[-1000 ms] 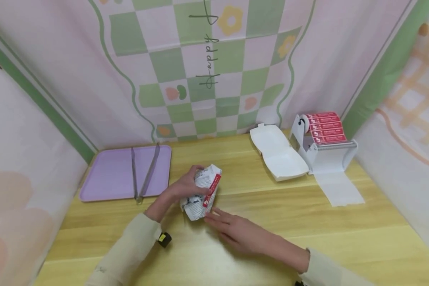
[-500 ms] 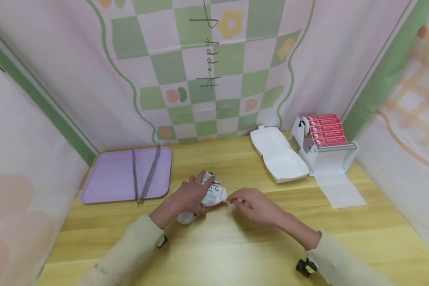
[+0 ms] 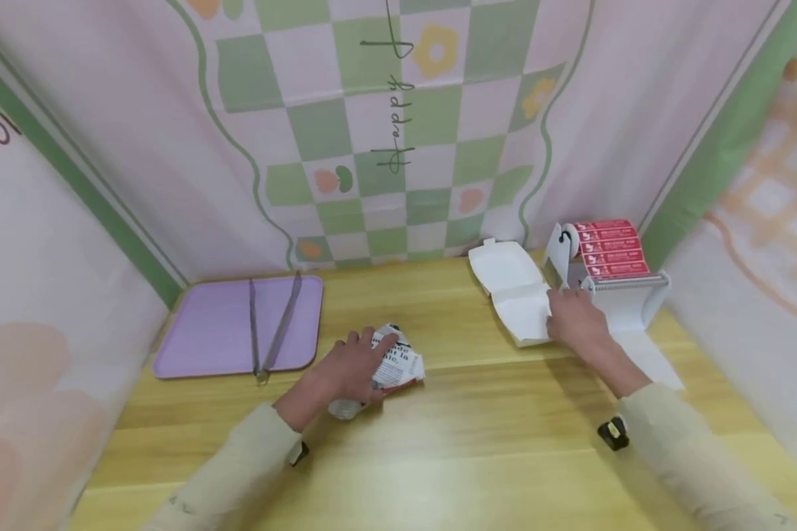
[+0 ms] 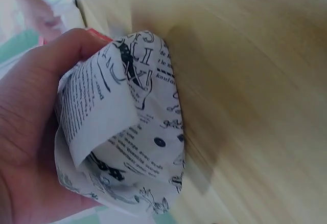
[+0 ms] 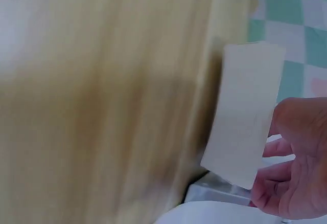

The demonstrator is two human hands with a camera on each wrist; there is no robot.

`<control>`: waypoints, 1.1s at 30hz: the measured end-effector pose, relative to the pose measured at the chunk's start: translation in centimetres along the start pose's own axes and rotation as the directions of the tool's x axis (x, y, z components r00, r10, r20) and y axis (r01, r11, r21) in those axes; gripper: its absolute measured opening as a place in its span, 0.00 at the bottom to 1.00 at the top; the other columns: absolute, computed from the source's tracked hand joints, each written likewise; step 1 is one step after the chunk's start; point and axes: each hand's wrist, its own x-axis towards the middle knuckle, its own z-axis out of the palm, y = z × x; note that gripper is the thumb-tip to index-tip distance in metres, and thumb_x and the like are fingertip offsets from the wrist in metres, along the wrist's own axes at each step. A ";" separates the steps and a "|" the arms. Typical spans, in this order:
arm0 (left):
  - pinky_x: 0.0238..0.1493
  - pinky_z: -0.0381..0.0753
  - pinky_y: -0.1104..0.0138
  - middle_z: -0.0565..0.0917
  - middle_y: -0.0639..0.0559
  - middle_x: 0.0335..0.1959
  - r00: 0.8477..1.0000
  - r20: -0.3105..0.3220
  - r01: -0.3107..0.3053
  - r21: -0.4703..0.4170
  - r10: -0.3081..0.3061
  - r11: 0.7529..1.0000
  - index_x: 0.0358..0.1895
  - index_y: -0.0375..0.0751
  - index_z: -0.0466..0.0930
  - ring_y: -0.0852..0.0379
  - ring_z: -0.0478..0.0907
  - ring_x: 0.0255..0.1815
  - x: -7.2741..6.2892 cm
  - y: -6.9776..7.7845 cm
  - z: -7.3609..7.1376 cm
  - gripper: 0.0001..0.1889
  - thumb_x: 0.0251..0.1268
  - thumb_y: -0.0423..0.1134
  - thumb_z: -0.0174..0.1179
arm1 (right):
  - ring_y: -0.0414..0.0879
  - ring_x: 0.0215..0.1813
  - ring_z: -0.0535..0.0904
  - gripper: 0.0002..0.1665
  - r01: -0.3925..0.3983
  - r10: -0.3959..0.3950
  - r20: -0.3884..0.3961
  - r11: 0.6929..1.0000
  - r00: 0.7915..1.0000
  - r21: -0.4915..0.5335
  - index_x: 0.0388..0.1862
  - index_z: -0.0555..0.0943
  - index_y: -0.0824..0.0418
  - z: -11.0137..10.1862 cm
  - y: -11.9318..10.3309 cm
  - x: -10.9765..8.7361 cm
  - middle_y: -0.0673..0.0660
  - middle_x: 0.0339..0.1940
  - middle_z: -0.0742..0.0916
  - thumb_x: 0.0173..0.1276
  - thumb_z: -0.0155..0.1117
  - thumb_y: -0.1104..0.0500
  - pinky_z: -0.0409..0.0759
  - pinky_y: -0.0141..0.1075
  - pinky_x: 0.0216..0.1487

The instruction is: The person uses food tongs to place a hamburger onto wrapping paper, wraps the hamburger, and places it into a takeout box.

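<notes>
My left hand (image 3: 352, 369) grips a wrapped packet (image 3: 395, 365) on the wooden table. Its white paper has black newsprint-style lettering, and a red label strip shows along its lower side. In the left wrist view the wrapped packet (image 4: 153, 116) has a folded flap facing the camera, with the thumb curled over its top. Over at the right, my right hand (image 3: 578, 321) is at the edge of an open white clamshell box (image 3: 505, 273). In the right wrist view the thumb and bent fingers meet the rim of the clamshell box (image 5: 245, 111); the fingertips are partly hidden behind its wall.
A white label dispenser (image 3: 620, 306) with a roll of red labels (image 3: 611, 247) stands right beside the box, a blank strip hanging from its front. On the left lies a purple tray (image 3: 202, 328) with metal tongs (image 3: 282, 324) across it. A patterned curtain (image 3: 372, 133) closes off the back.
My left hand turned the packet, so the red label faces down toward me. My right hand left the packet's side and moved right and away from me to the clamshell box.
</notes>
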 end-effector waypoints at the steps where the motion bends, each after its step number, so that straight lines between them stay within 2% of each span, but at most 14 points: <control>1: 0.53 0.82 0.48 0.67 0.36 0.69 1.000 -0.006 -0.007 -0.008 0.007 1.000 0.79 0.54 0.50 0.39 0.74 0.58 0.0 -0.1 0.0 0.52 0.53 0.62 0.69 | 0.77 0.56 0.71 0.33 -0.019 0.019 0.038 1.000 0.999 -0.013 0.67 0.65 0.75 0.3 0.4 0.0 0.81 0.53 0.77 0.67 0.58 0.61 0.80 0.65 0.43; 2: 0.52 0.82 0.48 0.67 0.36 0.69 1.000 -0.010 -0.015 -0.017 0.015 1.000 0.78 0.54 0.51 0.39 0.75 0.58 0.0 -0.2 0.1 0.52 0.53 0.62 0.69 | 0.77 0.56 0.71 0.35 -0.034 0.034 0.056 0.999 0.998 -0.011 0.69 0.62 0.74 0.6 0.6 -0.1 0.81 0.53 0.77 0.67 0.58 0.61 0.81 0.64 0.41; 4: 0.53 0.82 0.48 0.67 0.35 0.69 0.999 -0.019 -0.027 -0.056 0.026 0.998 0.78 0.55 0.51 0.38 0.74 0.60 0.0 -0.4 0.2 0.52 0.52 0.60 0.71 | 0.72 0.47 0.76 0.37 -0.025 0.024 0.034 0.999 0.999 0.039 0.70 0.62 0.74 1.1 0.6 -0.2 0.79 0.47 0.80 0.65 0.60 0.61 0.82 0.58 0.34; 6: 0.52 0.82 0.47 0.68 0.35 0.69 0.999 -0.031 -0.036 -0.104 0.033 0.994 0.78 0.55 0.51 0.38 0.74 0.60 0.0 -0.5 0.2 0.53 0.51 0.59 0.72 | 0.66 0.38 0.79 0.40 -0.012 0.011 0.011 0.991 1.000 0.136 0.71 0.60 0.75 1.4 0.3 -0.4 0.76 0.42 0.81 0.64 0.62 0.63 0.81 0.51 0.30; 8: 0.52 0.82 0.48 0.67 0.35 0.69 0.998 -0.051 -0.049 -0.154 0.041 0.987 0.78 0.56 0.51 0.39 0.74 0.60 0.0 -0.7 -0.1 0.53 0.50 0.58 0.72 | 0.59 0.33 0.80 0.43 0.002 0.000 -0.008 0.968 1.000 0.251 0.72 0.57 0.77 1.6 -0.1 -0.4 0.73 0.39 0.83 0.62 0.64 0.64 0.79 0.45 0.29; 10: 0.51 0.83 0.49 0.67 0.36 0.70 0.994 -0.090 -0.072 -0.202 0.055 0.977 0.78 0.57 0.51 0.40 0.75 0.60 0.1 -0.8 -0.6 0.53 0.49 0.57 0.73 | 0.57 0.34 0.81 0.48 0.006 -0.004 -0.006 0.931 1.000 0.366 0.73 0.52 0.79 2.1 -0.7 -0.6 0.72 0.39 0.84 0.60 0.65 0.65 0.81 0.45 0.33; 12: 0.49 0.83 0.51 0.66 0.36 0.70 0.987 -0.140 -0.108 -0.239 0.076 0.965 0.78 0.56 0.51 0.41 0.75 0.59 0.2 -0.7 -1.6 0.53 0.49 0.57 0.73 | 0.61 0.39 0.83 0.50 -0.010 0.011 -0.001 0.893 1.000 0.449 0.74 0.49 0.79 2.7 -1.6 -1.0 0.75 0.44 0.84 0.60 0.65 0.66 0.83 0.49 0.42; 15: 0.50 0.83 0.53 0.64 0.37 0.71 0.973 -0.198 -0.165 -0.248 0.117 0.955 0.77 0.57 0.52 0.42 0.74 0.59 0.8 -0.1 -3.3 0.52 0.50 0.57 0.72 | 0.66 0.48 0.83 0.49 -0.019 0.020 0.004 0.858 1.000 0.513 0.75 0.50 0.78 3.4 -3.4 -1.8 0.76 0.50 0.84 0.61 0.65 0.66 0.83 0.55 0.52; 17: 0.52 0.82 0.54 0.63 0.37 0.72 0.966 -0.208 -0.203 -0.236 0.154 0.950 0.78 0.58 0.52 0.44 0.73 0.61 1.4 0.7 -4.4 0.51 0.50 0.58 0.71 | 0.66 0.49 0.84 0.47 -0.005 0.004 0.003 0.844 1.000 0.537 0.74 0.54 0.77 3.7 -4.7 -2.4 0.75 0.51 0.84 0.61 0.65 0.66 0.83 0.55 0.53; 20: 0.56 0.80 0.55 0.62 0.39 0.73 0.955 -0.193 -0.263 -0.204 0.225 0.943 0.78 0.60 0.51 0.45 0.72 0.62 2.5 2.2 -5.3 0.51 0.51 0.58 0.71 | 0.64 0.48 0.85 0.41 0.034 -0.036 -0.008 0.819 0.999 0.572 0.72 0.60 0.75 4.2 -6.5 -3.1 0.74 0.49 0.85 0.62 0.64 0.66 0.85 0.52 0.49; 22: 0.56 0.80 0.56 0.63 0.40 0.73 0.945 -0.182 -0.304 -0.173 0.273 0.937 0.78 0.60 0.51 0.47 0.73 0.60 3.3 3.2 -5.4 0.51 0.52 0.57 0.70 | 0.63 0.47 0.85 0.37 0.071 -0.073 -0.021 0.806 0.997 0.587 0.70 0.64 0.74 4.6 -7.4 -3.6 0.72 0.48 0.85 0.62 0.62 0.68 0.86 0.50 0.47; 25: 0.56 0.80 0.56 0.64 0.40 0.72 0.936 -0.156 -0.337 -0.130 0.316 0.933 0.78 0.59 0.53 0.47 0.72 0.61 4.2 4.4 -5.1 0.50 0.52 0.57 0.71 | 0.65 0.51 0.83 0.34 0.097 -0.112 -0.015 0.776 0.994 0.623 0.69 0.66 0.74 5.2 -8.3 -4.2 0.73 0.51 0.84 0.63 0.59 0.70 0.85 0.52 0.52; 30: 0.61 0.77 0.51 0.61 0.44 0.74 0.946 -0.048 -0.323 -0.052 0.321 0.945 0.79 0.63 0.49 0.45 0.68 0.66 5.1 5.4 -4.0 0.49 0.56 0.58 0.68 | 0.69 0.61 0.78 0.32 0.078 -0.146 0.038 0.709 0.989 0.701 0.69 0.67 0.73 5.8 -8.7 -4.9 0.75 0.58 0.81 0.65 0.57 0.68 0.77 0.58 0.63; 33: 0.65 0.73 0.48 0.61 0.46 0.75 0.948 -0.004 -0.318 -0.022 0.318 0.948 0.79 0.64 0.48 0.45 0.66 0.68 5.3 5.5 -3.4 0.49 0.57 0.58 0.67 | 0.69 0.63 0.77 0.32 0.056 -0.151 0.066 0.687 0.986 0.725 0.69 0.68 0.72 5.9 -8.6 -4.9 0.74 0.58 0.82 0.65 0.57 0.67 0.75 0.59 0.65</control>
